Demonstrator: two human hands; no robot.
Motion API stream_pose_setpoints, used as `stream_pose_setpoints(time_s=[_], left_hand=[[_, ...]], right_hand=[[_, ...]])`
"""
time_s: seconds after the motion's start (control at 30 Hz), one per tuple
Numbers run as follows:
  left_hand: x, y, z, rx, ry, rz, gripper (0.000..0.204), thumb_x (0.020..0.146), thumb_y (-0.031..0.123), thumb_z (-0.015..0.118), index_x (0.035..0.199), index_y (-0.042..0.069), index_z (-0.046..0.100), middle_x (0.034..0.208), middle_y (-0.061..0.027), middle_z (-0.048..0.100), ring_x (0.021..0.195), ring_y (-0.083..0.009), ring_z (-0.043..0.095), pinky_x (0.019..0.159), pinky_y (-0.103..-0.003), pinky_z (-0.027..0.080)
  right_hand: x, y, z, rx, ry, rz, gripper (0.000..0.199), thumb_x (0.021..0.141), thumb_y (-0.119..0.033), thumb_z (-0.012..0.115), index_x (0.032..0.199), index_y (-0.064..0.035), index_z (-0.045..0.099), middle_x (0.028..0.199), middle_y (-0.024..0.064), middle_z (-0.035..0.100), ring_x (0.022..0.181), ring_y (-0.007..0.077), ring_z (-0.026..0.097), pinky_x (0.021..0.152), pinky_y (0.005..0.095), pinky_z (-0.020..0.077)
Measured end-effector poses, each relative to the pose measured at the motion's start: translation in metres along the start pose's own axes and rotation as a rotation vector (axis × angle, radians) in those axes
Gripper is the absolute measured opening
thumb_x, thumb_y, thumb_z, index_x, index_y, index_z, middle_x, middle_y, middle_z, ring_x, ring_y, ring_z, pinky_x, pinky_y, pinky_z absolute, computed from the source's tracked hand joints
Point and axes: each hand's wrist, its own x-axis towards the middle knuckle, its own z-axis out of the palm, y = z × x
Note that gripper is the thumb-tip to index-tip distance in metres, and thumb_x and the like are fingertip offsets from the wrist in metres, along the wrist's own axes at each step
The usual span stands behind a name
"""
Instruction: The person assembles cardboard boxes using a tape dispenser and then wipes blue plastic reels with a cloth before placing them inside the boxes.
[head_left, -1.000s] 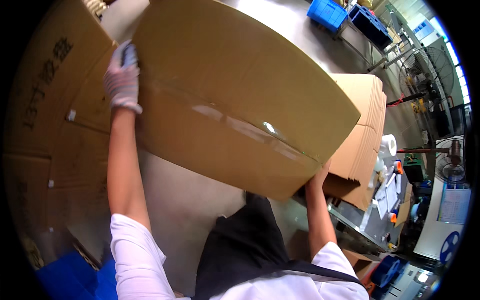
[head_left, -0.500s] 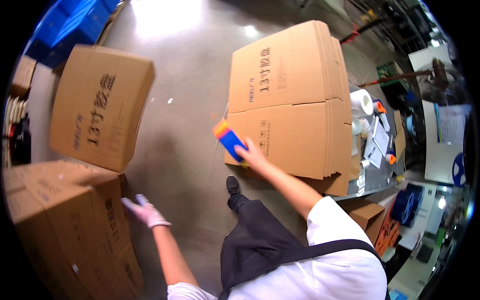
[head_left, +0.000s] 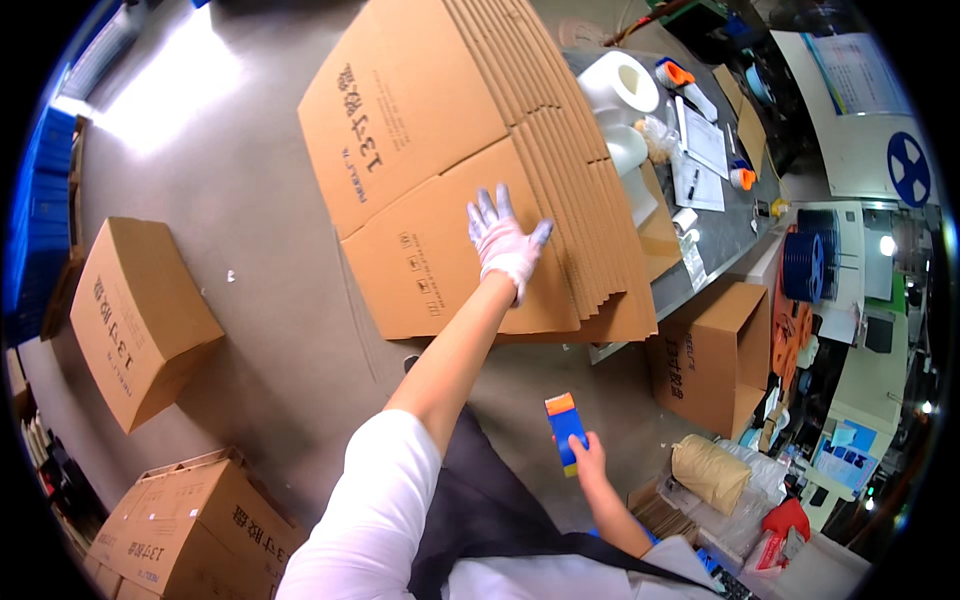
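My left hand (head_left: pixel 505 240), in a pale glove, has its fingers spread over the top sheet of a thick stack of flattened cardboard boxes (head_left: pixel 440 215). It looks to be resting on the cardboard. The stack leans or lies against the metal table, its layered edges facing right. Low in the middle, my right hand (head_left: pixel 588 458) is closed around a blue tape dispenser (head_left: pixel 567 430) with an orange end, held up and apart from the stack. The thumb lies across its blue side.
To the right is the grey table (head_left: pixel 735 235) with white rolls (head_left: pixel 620 82), papers and orange tape dispensers. Below it stands an open carton (head_left: pixel 700 355). A closed carton (head_left: pixel 140 320) and stacked cartons (head_left: pixel 190 530) sit on the left, blue bins (head_left: pixel 45 220) behind.
My view has turned right. My left hand has gone from beside the left cartons to the flattened stack. My right hand has drawn back from the stack's near edge, still gripping the tape dispenser.
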Motion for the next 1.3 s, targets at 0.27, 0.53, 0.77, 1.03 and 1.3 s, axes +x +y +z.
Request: stream_pose_setpoints(time_s=[0.27,0.53,0.77,1.03,1.3], left_hand=[[0.021,-0.008,0.026,0.073,0.014,-0.048,0.104,0.073,0.054,0.066,0.146,0.012,0.007,0.151,-0.0205,-0.003,0.139,-0.0391,-0.003,0.11,-0.052,0.004],[-0.05,-0.031,-0.082,-0.044,0.137,-0.027,0.085,0.076,0.01,0.056,0.146,0.012,0.007,0.15,-0.0204,0.008,0.136,-0.0426,0.013,0.111,-0.046,0.018],[-0.14,-0.115,-0.273,0.153,-0.046,-0.409,0.072,0.078,-0.001,0.044,0.144,0.009,0.016,0.112,-0.021,0.059,0.098,-0.0345,0.06,0.086,-0.039,0.046],[-0.329,-0.281,-0.437,0.284,0.11,0.02,0.061,0.079,0.004,0.05,0.137,0.01,0.032,0.084,-0.0244,0.061,0.078,-0.0415,0.059,0.073,-0.047,0.047],[-0.638,-0.366,-0.377,0.215,0.026,-0.378,0.053,0.082,0.004,0.051,0.13,0.025,0.044,0.096,-0.021,0.062,0.084,-0.0409,0.06,0.072,-0.046,0.049]], right_hand=[[-0.08,0.035,0.04,-0.015,-0.031,0.168,0.034,0.081,-0.03,0.065,0.093,0.0006,0.057,0.086,0.0094,0.062,0.079,0.0146,0.057,0.072,0.031,0.0453],[-0.083,-0.002,0.068,-0.044,0.033,-0.049,0.035,0.08,-0.03,0.066,0.095,0.0005,0.057,0.087,0.0122,0.062,0.081,0.0208,0.059,0.075,0.0336,0.0461],[-0.119,-0.125,0.124,0.273,-0.3,-0.245,0.059,0.089,-0.012,0.053,0.141,-0.0169,0.025,0.108,0.0107,0.059,0.095,0.0198,0.059,0.086,0.0336,0.0454],[-0.128,-0.266,0.29,0.232,-0.537,-0.715,0.032,0.09,-0.009,0.051,0.121,-0.0084,0.054,0.121,0.0064,0.054,0.114,0.0171,0.046,0.1,0.0292,0.033],[-0.181,-0.318,0.442,0.073,-0.22,-0.654,0.066,0.076,-0.059,0.063,0.12,-0.0108,0.052,0.11,0.0158,0.056,0.1,0.025,0.055,0.088,0.0363,0.0417]])
